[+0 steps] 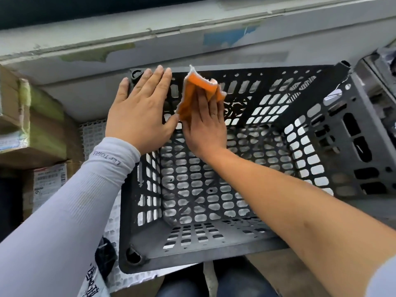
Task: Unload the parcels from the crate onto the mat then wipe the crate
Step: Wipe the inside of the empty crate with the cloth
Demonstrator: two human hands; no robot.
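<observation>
A dark grey perforated plastic crate (334,133) stands in front of me, with nothing inside it. My left hand (139,110) lies flat with straight fingers on the crate's far left corner and rim. My right hand (205,125) reaches inside and presses an orange cloth (201,91) with straight fingers against the inner far wall, close to the left corner. Cardboard parcels (32,129) with printed labels are stacked at the left. A white mesh mat (92,136) shows under and beside the crate's left side.
A pale, worn ledge or wall (150,48) runs across the back. Another dark crate-like object (381,82) sits at the far right. A small black object (106,256) lies on the mat at the lower left. My knees show at the bottom.
</observation>
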